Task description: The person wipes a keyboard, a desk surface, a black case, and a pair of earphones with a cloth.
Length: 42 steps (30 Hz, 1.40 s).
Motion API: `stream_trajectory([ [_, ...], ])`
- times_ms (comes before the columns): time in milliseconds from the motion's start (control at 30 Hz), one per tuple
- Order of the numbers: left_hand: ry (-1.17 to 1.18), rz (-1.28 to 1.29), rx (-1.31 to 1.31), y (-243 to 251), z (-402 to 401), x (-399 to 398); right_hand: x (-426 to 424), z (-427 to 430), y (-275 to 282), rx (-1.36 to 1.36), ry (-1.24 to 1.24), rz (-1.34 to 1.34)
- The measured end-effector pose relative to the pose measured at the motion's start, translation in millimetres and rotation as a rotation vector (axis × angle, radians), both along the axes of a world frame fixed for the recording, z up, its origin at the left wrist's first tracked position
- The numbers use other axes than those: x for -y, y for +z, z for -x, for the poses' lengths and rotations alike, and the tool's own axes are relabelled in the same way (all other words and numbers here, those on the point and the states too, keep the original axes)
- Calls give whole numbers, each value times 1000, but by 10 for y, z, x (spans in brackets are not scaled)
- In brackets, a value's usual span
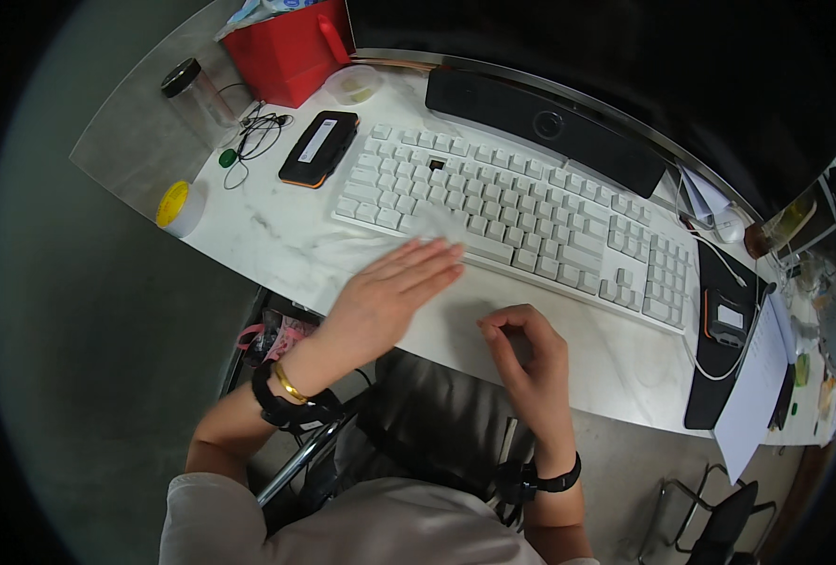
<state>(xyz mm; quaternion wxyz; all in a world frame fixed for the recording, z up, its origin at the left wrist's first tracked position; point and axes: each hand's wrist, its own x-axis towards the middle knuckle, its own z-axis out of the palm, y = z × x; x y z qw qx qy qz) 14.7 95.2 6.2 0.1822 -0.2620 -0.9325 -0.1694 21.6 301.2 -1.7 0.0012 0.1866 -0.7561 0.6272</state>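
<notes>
A white keyboard [488,212] lies across the marble-patterned desktop [298,233]. One keycap is absent in its upper left area, leaving a dark key socket [436,165]. My left hand [383,296] reaches over the keyboard's front edge, its fingers straight and close together. A thin white tissue [436,219], blurred, shows from beneath those fingers over the lower left keys; my left thumb is hidden. Nearer the desk's front edge, my right hand [531,353] bends thumb and forefinger into a ring with the tips together. No object is visible between those tips.
A black case [319,148] lies left of the keyboard, near tangled cables [263,131], a clear jar [202,106] and a yellow-topped roll [180,208]. Behind stand a red bag [287,53] and a black soundbar [541,127]. Papers [757,381] overhang the right front edge.
</notes>
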Motion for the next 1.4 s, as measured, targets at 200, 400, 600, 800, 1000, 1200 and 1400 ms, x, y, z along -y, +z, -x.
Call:
stream_trajectory([
  [200,-136,-87,44,-2,50,-389,10,-16,50,0,2,-19],
  [400,25,25,-5,44,-2,150,-28,10,18,-27,11,-36],
  [600,140,-18,-29,106,-85,273,-32,11,23,-70,34,-20],
  [800,-7,-63,-49,80,39,-220,-11,12,26,-83,48,-12],
  [1000,-62,-144,22,133,111,-546,-24,4,-10,-93,19,-50],
  [1200,-161,-642,408,154,-8,-478,-22,-16,30,-116,-52,-7],
  [1400,-333,-925,457,108,-172,-641,-28,-149,32,-104,-97,262],
])
